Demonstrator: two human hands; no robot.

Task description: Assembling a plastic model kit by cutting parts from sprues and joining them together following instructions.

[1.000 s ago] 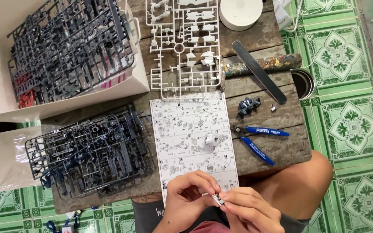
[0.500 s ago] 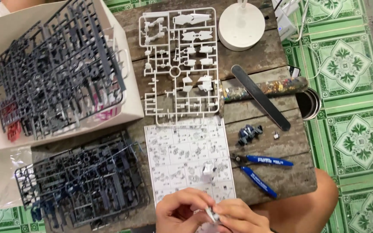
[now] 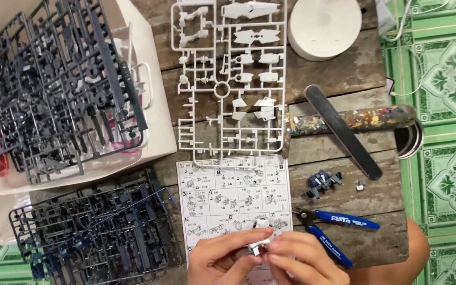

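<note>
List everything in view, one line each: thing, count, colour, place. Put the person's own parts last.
small model part: one, white and grey, pinched between both hands at the bottom edge
instruction sheet: one, white with grey diagrams, on the table under the hands
white parts frame: one, white, top centre
dark parts frames: a stack, dark grey, in the box at upper left
box: one, white, upper left
blue-black parts frames: a stack, lower left
nippers: one, blue handles, right of the sheet
assembled piece: one, dark blue-grey, above the nippers
file: one, black, right
round container: one, white, top
wooden table: one, brown
left hand: one, bottom
right hand: one, bottom
</note>
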